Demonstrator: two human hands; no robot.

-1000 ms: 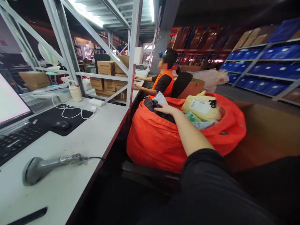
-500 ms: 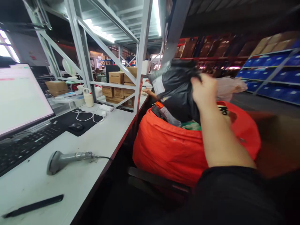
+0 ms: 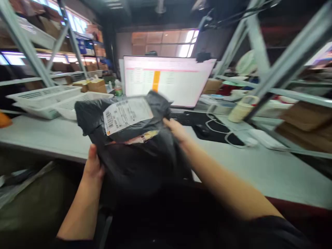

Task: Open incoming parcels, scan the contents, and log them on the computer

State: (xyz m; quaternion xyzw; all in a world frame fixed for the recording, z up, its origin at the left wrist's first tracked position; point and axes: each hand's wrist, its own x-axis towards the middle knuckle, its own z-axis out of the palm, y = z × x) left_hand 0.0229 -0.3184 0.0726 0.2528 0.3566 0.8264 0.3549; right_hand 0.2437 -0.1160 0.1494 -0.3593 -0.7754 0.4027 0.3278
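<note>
A black plastic mailing bag (image 3: pixel 140 155) is held up between my two hands, in front of the desk. On its upper side sits a white shipping label (image 3: pixel 128 114) with barcodes, and below that a torn-looking strip shows a colourful patch (image 3: pixel 142 137). My left hand (image 3: pixel 93 164) grips the bag's left side, thumb up, its other fingers hidden behind. At the right edge my right hand (image 3: pixel 176 131) is closed on the bag, its fingertips partly covered by the plastic.
A lit monitor (image 3: pixel 171 79) stands behind the bag, with a mouse (image 3: pixel 202 130) on a black mat (image 3: pixel 218 133) to the right. White plastic baskets (image 3: pixel 44 98) are on the left of the white desk (image 3: pixel 259 169). Metal rack posts (image 3: pixel 261 52) rise at both sides.
The view has swung left from the red sack to the desk and monitor. The black mailing bag has come out from above the sack, and my left hand now holds it too.
</note>
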